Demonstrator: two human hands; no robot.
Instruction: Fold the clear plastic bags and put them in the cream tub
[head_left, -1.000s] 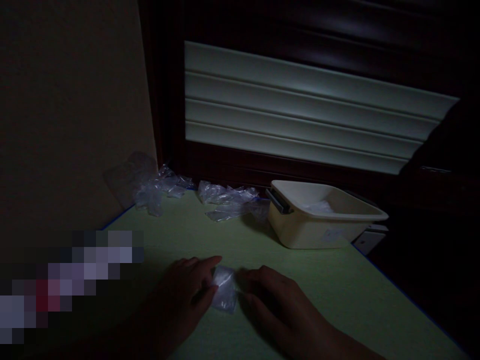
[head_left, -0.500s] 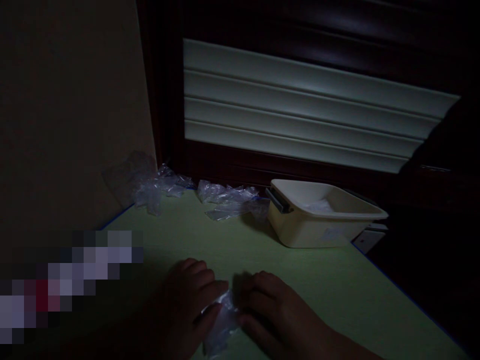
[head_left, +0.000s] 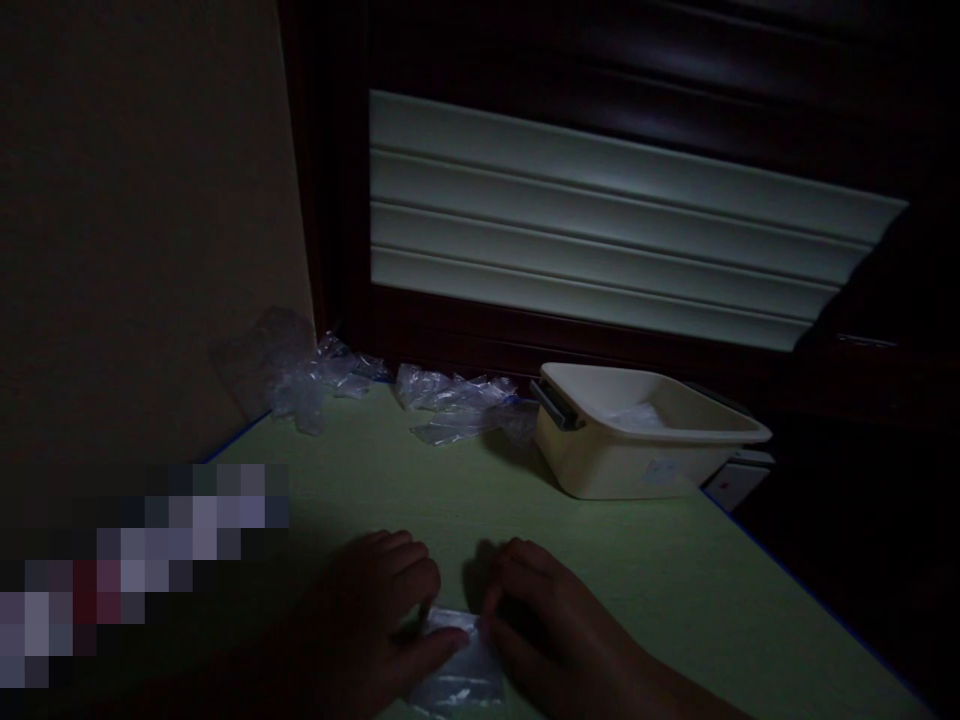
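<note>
A small clear plastic bag (head_left: pixel 459 672) lies near the front of the table between my two hands. My left hand (head_left: pixel 390 610) grips its left side, the thumb lying across the top of the plastic and the fingers curled behind. At the bag's upper right edge, my right hand (head_left: pixel 544 620) has thumb and fingers pinched together on the plastic. The lower end of the bag runs out of the picture. Dim light hides the detail of what, if anything, is inside it.
A cream plastic bin (head_left: pixel 622 465) with dark handles stands at the back right, some clear plastic inside. Crumpled clear bags (head_left: pixel 457 390) lie along the back edge, with more plastic bags (head_left: pixel 300 385) in the left corner. The green table (head_left: pixel 360 470) meets a wall and a louvred panel.
My left thumb has moved to the right over the bag, and the fingers have drawn back. The bag now looks flatter and smoother. My right hand has closed into a tighter pinch.
</note>
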